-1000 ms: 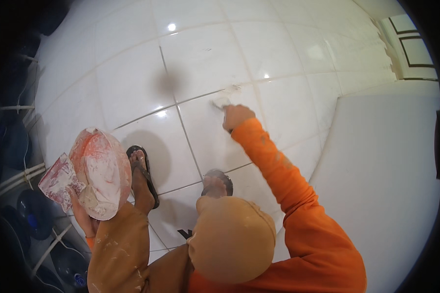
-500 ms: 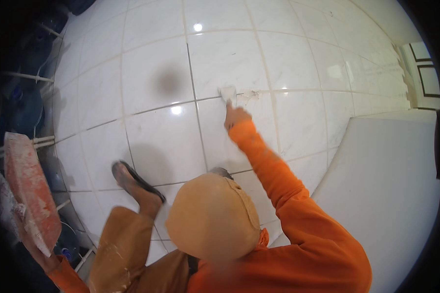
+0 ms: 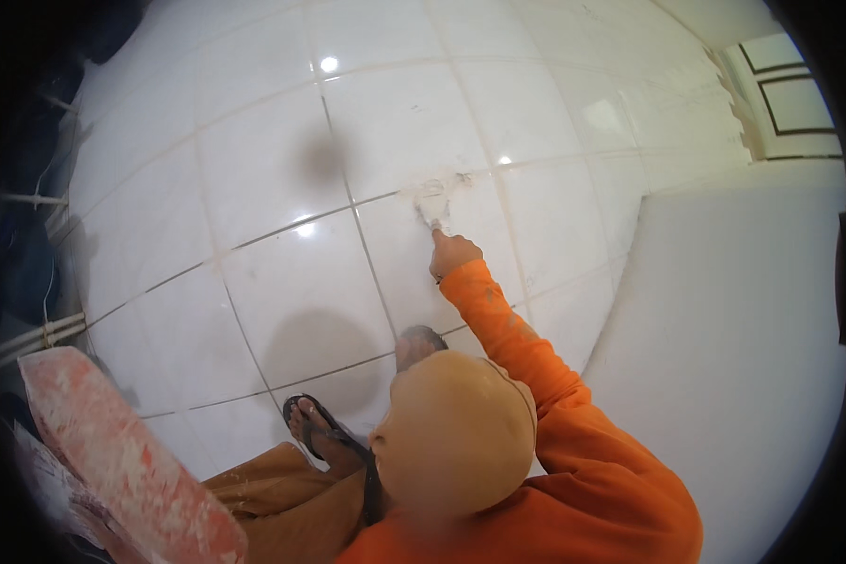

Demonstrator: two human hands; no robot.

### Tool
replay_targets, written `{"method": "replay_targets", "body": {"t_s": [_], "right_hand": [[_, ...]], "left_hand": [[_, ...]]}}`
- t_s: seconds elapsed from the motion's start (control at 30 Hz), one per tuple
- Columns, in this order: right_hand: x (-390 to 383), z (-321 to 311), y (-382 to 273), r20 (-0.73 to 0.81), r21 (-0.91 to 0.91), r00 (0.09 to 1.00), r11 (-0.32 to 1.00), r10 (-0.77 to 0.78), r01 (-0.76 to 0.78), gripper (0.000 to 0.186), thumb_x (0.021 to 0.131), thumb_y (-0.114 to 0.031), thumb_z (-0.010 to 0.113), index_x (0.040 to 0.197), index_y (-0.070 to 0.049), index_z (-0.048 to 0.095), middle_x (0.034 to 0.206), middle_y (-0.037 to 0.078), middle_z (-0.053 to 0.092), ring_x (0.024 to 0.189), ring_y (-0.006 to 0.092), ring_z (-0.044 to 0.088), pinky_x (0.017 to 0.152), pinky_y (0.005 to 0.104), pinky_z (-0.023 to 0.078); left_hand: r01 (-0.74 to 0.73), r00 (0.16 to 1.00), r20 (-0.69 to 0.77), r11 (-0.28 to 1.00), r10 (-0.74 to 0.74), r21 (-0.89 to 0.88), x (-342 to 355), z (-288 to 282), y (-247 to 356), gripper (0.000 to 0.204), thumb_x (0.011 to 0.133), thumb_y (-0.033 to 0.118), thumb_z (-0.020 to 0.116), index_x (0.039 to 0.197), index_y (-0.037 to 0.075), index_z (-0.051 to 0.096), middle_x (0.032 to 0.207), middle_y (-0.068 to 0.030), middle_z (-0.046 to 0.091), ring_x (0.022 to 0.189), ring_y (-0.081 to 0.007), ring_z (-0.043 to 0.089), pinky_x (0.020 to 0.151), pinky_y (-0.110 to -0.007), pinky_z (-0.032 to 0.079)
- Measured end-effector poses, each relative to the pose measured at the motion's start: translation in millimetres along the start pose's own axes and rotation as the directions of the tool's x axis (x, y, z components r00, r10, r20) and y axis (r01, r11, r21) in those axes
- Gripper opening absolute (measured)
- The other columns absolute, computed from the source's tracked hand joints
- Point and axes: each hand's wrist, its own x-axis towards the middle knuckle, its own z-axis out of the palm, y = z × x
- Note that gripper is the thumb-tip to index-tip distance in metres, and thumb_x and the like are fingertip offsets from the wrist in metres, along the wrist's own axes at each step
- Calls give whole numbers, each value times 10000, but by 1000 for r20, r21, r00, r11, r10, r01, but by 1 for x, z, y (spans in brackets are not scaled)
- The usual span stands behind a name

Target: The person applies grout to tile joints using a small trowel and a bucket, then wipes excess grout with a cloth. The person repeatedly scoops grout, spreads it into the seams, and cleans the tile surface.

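Observation:
My right hand is closed around the handle of a putty knife, its fingers pointing away from me. The knife's pale blade lies against the white floor tiles, by a grout joint smeared with beige grout. At the lower left, a long red plastic board streaked with whitish paste is held up off the floor. A crumpled whitish plastic bag shows along its outer side. My left hand is mostly hidden beneath the board at the picture's dark rim.
Dark, unfilled joints run between the nearer tiles; farther joints are beige. My sandalled feet stand on the tiles. A smooth pale surface rises on the right. Dark bottles on a white rack line the left.
My right hand has drawn the putty knife slightly toward me, and beige grout now smears the joint there. The red board has come nearer and to the right. The view has shifted.

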Motion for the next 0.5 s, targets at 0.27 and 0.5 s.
{"method": "replay_targets", "body": {"t_s": [0.27,0.5], "right_hand": [[32,-76,33,-312,312,917,939,247,-147,250,920,-193,589,1063,-43,729,1001,194,751,929,402,720,806,509,565],[-21,-52,-74,-137,-58,989,996,59,-68,265,954,-245,534,970,-42,704,905,131,713,795,303,697,706,461,550]], "left_hand": [[-101,995,-10,991,101,-84,-7,5,-50,824,1010,491,458,1584,-66,259,1582,-257,373,1439,-362,432,1199,-454,331],[-150,989,-27,977,147,-154,-10,-29,-118,857,997,520,450,1581,-75,252,1580,-270,370,1439,-370,431,1196,-462,331]]}}
